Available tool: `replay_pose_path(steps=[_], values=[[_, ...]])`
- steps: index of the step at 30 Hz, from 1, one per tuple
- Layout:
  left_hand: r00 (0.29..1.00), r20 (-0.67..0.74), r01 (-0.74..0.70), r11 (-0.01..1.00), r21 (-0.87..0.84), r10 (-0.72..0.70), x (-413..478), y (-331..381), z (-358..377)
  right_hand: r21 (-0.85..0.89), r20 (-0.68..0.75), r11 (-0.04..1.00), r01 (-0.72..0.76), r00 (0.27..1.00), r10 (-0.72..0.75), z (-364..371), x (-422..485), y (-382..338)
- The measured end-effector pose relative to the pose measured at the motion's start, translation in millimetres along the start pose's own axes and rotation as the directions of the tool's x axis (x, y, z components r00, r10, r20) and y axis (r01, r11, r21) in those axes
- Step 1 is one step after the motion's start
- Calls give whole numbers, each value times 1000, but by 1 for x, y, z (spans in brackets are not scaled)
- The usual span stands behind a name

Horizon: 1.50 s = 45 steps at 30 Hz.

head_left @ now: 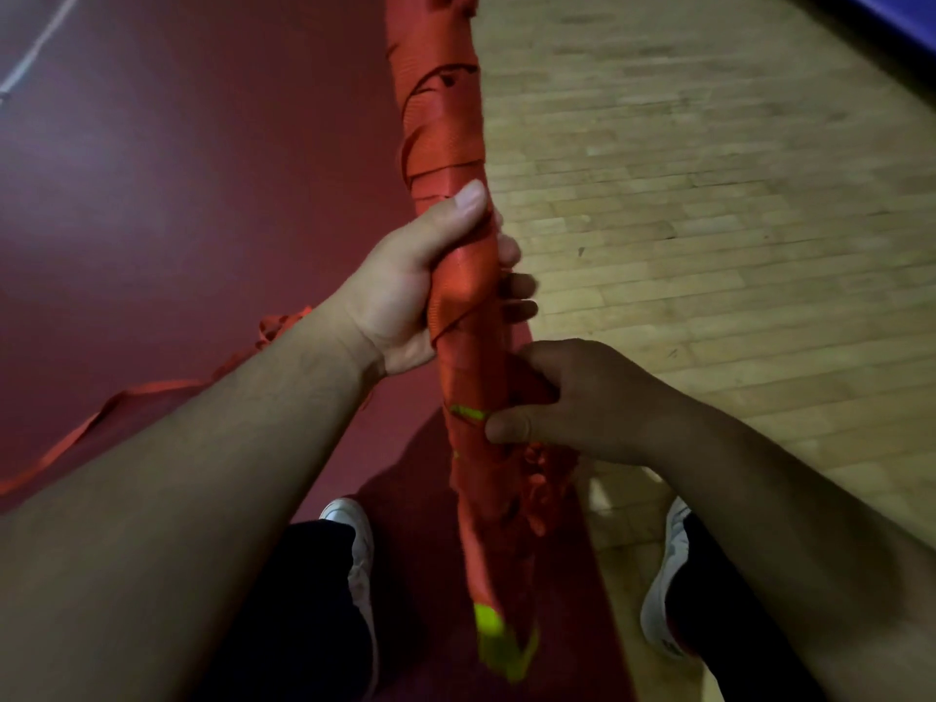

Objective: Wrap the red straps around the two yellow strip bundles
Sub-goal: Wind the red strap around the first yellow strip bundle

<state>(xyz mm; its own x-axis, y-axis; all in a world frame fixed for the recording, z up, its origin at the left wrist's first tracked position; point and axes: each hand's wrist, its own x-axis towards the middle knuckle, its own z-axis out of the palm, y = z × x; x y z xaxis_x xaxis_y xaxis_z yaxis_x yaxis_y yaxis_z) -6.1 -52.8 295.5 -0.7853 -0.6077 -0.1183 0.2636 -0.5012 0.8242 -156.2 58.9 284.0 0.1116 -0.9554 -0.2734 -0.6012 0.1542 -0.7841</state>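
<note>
A long bundle of yellow strips (489,623) runs from the top centre down between my feet, almost wholly covered by coils of red strap (445,139). Yellow shows only at the lower tip and in a small gap (468,412) near my right thumb. My left hand (420,281) grips the wrapped bundle at mid-height, thumb up along it and fingers curled behind. My right hand (582,402) pinches the red strap against the bundle just below. A loose length of red strap (116,402) trails off left across the floor.
Dark red flooring (177,195) lies to the left and a pale wooden floor (709,220) to the right. My two white shoes (354,539) (663,590) stand either side of the bundle's lower end. A blue edge (901,7) shows at the top right.
</note>
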Motion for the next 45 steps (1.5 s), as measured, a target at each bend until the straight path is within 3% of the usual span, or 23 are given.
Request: replay_pose_path(steps=[4,8,11,15,19,23,26,30,34,38,41,45], values=[[991,-134,26,1000,-7,-26,2,1,2,-160,27,987,1,1000,4,-9,-4,3],[971,-228,-7,967,256,68,6,-6,10,-179,1,984,-25,1000,26,2,-8,-3],[965,-262,57,989,134,-20,6,-8,9,-242,-61,969,-46,998,32,12,-5,-2],[992,-122,45,991,126,-30,-1,-3,3,14,-117,1000,-5,993,7,6,-7,-3],[995,-80,85,960,269,-65,-2,-8,5,78,-195,996,40,981,-25,1,-6,-4],[993,-77,-54,930,363,88,-3,-5,11,222,-28,974,44,999,-38,-13,-8,-3],[992,-80,-68,958,279,94,-3,3,12,387,30,922,-17,1000,6,-24,-12,2],[994,-99,65,968,242,-42,-7,8,4,128,209,991,-39,978,11,-20,-8,10],[977,-155,176,961,213,-145,-13,8,-4,-5,194,1000,-14,981,14,-19,-8,15],[975,-170,181,952,245,-141,-20,13,-9,17,145,1000,-23,989,21,-21,-7,14],[954,-295,158,913,376,-44,-21,14,-20,-47,185,998,-42,981,50,-15,-5,13],[893,-444,126,908,400,72,-17,9,-29,-30,46,999,14,999,-12,9,1,11]])
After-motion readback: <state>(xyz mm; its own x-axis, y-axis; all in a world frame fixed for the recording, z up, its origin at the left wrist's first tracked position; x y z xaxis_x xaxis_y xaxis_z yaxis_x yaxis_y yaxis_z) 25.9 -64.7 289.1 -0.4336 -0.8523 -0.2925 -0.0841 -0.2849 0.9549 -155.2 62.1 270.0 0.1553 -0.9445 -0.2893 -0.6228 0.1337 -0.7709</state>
